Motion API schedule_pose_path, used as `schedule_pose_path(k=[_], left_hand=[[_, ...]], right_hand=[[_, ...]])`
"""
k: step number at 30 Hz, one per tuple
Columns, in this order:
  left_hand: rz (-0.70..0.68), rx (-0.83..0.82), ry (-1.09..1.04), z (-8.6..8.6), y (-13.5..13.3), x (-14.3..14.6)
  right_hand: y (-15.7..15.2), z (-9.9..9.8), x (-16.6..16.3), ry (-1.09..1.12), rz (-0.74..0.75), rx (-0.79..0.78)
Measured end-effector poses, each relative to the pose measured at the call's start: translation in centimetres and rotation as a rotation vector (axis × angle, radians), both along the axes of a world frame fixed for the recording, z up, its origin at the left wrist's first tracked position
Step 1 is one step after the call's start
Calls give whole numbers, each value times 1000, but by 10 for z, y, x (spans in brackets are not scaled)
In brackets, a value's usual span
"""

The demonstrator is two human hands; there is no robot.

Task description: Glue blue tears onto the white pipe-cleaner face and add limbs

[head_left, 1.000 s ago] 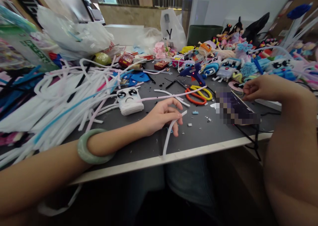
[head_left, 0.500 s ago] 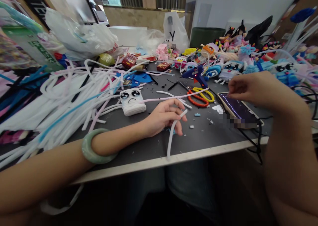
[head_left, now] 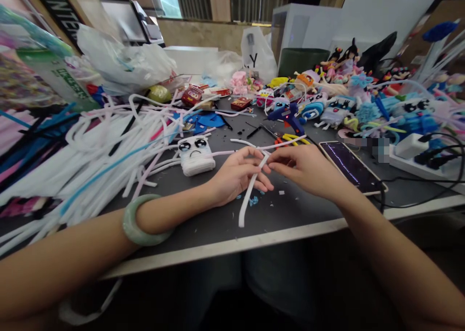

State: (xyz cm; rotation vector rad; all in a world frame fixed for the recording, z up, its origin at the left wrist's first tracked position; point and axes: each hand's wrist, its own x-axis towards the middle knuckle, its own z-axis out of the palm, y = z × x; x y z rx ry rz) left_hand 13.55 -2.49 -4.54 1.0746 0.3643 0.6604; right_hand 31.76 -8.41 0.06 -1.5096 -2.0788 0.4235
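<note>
A short white pipe cleaner [head_left: 247, 195] lies between the thumb and fingers of my left hand [head_left: 241, 172], its lower end hanging toward the table's front edge. My right hand [head_left: 301, 168] has its thumb and fingers pinched at the upper end of that strip, close to the left fingertips. To the left of them stands a white square plush figure [head_left: 196, 155] with big eyes and a frown, made of wound pipe cleaner. A pale pink pipe cleaner [head_left: 232, 152] runs from beside it to behind my hands. Small blue scraps [head_left: 253, 201] lie under my left hand.
Loose white pipe cleaners [head_left: 98, 156] spread over the left side. Behind my hands lie a blue glue gun [head_left: 286, 117] and scissors with yellow and red handles [head_left: 295, 139]. A phone [head_left: 350, 167] and power strip [head_left: 417, 161] with cables sit right; finished dolls [head_left: 337, 110] crowd the back.
My right hand has come down and left from above the phone to the upper end of the white pipe cleaner. My left hand has stayed nearly in place, and the strip is tilted slightly more.
</note>
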Motion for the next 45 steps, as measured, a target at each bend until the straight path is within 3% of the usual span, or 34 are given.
schedule_pose_path(k=[10, 15, 27, 32, 36, 45], left_hand=[[2, -6, -3, -5, 2, 0], [-27, 4, 0, -5, 2, 0], [-70, 16, 0, -7, 4, -1], [-104, 30, -31, -7, 4, 0], [-122, 39, -43, -7, 2, 0], [-124, 33, -14, -7, 1, 0]], right_hand=[[2, -12, -11, 244, -35, 49], [4, -14, -10, 255, -104, 97], [4, -15, -10, 268, -61, 149], [6, -19, -8, 403, 7, 57], [8, -19, -7, 486, -31, 2], [5, -13, -9, 415, -45, 22]])
